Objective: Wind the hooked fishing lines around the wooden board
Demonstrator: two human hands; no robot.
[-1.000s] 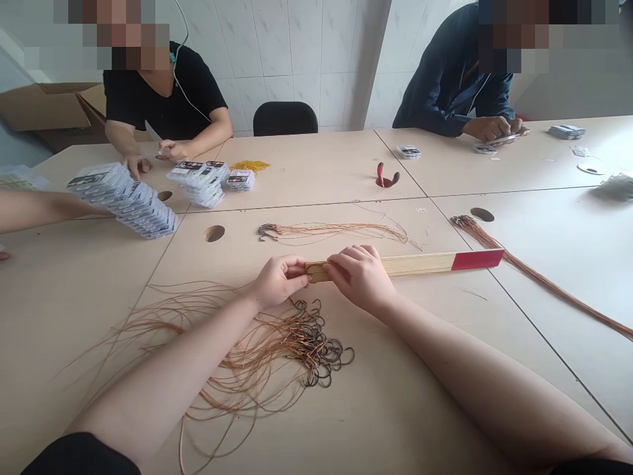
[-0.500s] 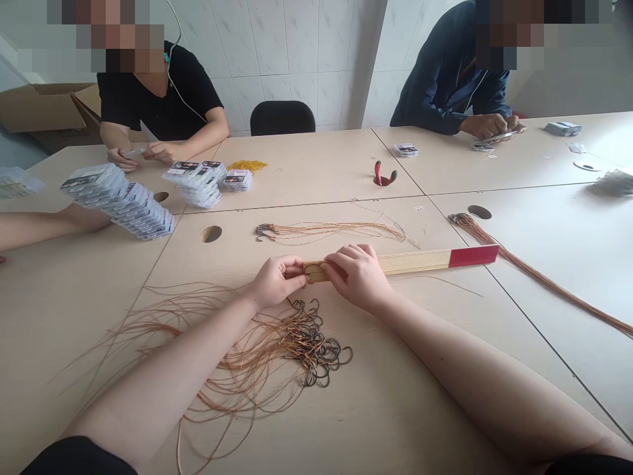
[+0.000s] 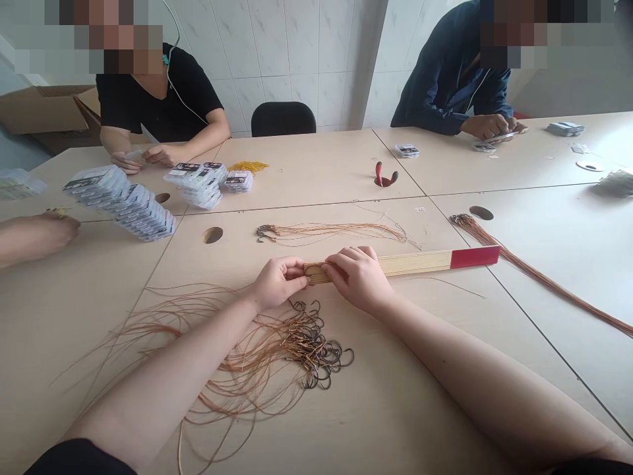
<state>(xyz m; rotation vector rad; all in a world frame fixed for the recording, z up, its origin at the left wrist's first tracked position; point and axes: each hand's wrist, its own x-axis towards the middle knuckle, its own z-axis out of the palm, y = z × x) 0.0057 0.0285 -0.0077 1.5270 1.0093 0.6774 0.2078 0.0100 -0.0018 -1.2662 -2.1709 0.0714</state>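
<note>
Right now, your left hand and right hand both pinch the bare end of a wooden slat (its far tip is red), mid-frame, just above a tangle of snelled fishing hooks.

The fingers hide the end of the wooden slat; print on the stacked packs at upper left is too small to read.

1 black chair; 1 box (cardboard)
</note>
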